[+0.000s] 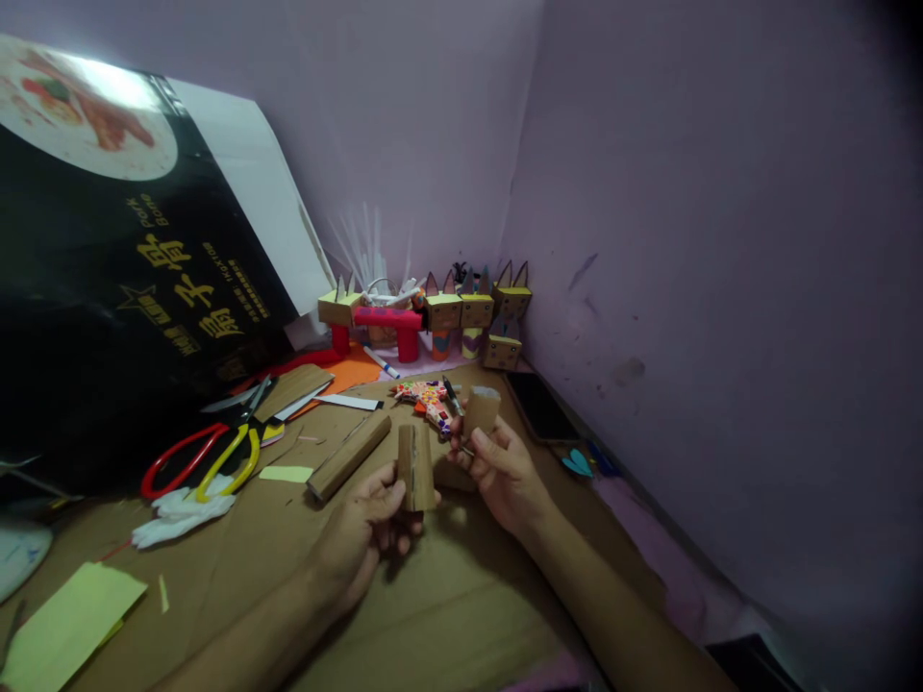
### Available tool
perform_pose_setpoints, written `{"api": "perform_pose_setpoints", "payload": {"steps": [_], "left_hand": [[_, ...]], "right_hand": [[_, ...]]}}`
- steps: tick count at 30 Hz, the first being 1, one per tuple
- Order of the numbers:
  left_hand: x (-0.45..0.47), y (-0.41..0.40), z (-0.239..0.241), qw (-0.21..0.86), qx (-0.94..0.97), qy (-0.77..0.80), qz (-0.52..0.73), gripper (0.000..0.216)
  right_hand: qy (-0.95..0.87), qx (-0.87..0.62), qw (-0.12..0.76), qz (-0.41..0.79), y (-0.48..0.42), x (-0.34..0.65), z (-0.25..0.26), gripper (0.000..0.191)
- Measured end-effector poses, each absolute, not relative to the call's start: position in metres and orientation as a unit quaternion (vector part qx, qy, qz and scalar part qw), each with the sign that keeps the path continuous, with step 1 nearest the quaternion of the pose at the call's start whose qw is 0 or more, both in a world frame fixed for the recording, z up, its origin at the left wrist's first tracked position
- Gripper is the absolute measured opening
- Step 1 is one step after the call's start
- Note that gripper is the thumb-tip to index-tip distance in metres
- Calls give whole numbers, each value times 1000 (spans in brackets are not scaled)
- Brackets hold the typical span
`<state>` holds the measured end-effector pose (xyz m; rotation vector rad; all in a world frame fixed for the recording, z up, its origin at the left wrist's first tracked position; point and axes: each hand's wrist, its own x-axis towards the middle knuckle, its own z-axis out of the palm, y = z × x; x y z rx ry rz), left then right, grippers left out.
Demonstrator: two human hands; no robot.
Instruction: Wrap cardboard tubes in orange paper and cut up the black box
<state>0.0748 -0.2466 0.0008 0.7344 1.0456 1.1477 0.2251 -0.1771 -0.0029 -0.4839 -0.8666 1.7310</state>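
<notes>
My left hand (382, 519) is closed round a rolled cardboard tube (415, 469), which stands upright with its seam facing me. To the right, my right hand (501, 471) grips a shorter cardboard tube (481, 411) between thumb and fingers, its pale top end tilted up. The two tubes are apart. Left of them a longer folded cardboard strip (351, 459) lies on the cardboard work surface (425, 615). Just behind my hands sits a glue gun (427, 402) with a colourful pattern, with a dark pen (452, 394) beside it.
Scissors (227, 452) with red and yellow handles lie on a white glove (184, 509) at left. Cardboard animal heads (476, 309) stand along the back, near glue sticks (369, 250). A phone (540, 408) lies by the right wall. A large black box (137, 259) leans at left.
</notes>
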Motion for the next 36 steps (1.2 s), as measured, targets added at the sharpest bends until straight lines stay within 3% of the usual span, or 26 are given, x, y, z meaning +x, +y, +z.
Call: {"api": "perform_pose_setpoints", "payload": {"steps": [6,14,23,30,33,36], "left_hand": [[72,-245,-2,666,311,434,521,26],[73,-246,1,661,312,454,510,33],[79,-251,-4,618,346,499,499,33],[51,-237,0,441,398,622,510,37],[46,-236,4,229,510,730,393,34],[48,-237,3,-19,622,761,182,32]], "right_hand": [[-383,-194,526,734,-179,225,-4,25],[-377,-192,522,740,-178,225,-4,26],[-315,-218,588,712,-161,242,4,26],[-478,-373,575,550,-149,262,2,22],[-543,-395,521,527,-148,270,2,22],[-681,-401,383,479,-149,274,-1,27]]}}
